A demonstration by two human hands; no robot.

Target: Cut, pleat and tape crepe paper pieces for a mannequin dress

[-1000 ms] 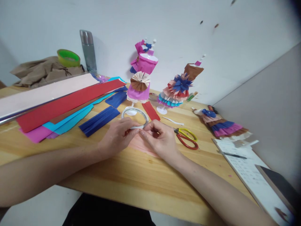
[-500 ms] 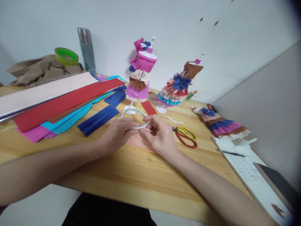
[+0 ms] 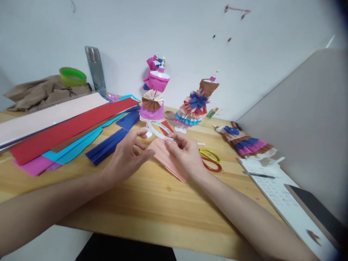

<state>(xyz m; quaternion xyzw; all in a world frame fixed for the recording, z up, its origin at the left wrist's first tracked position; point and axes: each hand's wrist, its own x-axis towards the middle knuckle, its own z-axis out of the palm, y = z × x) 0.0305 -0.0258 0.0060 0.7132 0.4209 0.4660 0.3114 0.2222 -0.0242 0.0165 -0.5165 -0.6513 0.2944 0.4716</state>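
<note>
Above the middle of the wooden table, my right hand (image 3: 185,152) pinches the lower edge of a white roll of tape (image 3: 157,133). The roll is tilted and held against the upper edge of a salmon-pink piece of crepe paper (image 3: 167,157), which slants down beneath that hand. Whether the fingers grip the paper too, I cannot tell. My left hand (image 3: 130,152) is off to the left with its fingers apart and nothing in it. Scissors (image 3: 210,163) with one yellow and one red handle lie just right of my right hand, their blades hidden behind it.
Coloured crepe paper strips (image 3: 73,127) cover the table's left side. Two small dress forms in paper dresses, one pink (image 3: 152,108) and one layered (image 3: 194,105), stand behind the roll. Further right lie a doll-sized dress (image 3: 250,141) and a white board with a pen (image 3: 262,175).
My left hand has let go of the tape roll and moved left, its fingers opening. My right hand still holds the roll, and more of the pink paper shows. The view has shifted slightly.
</note>
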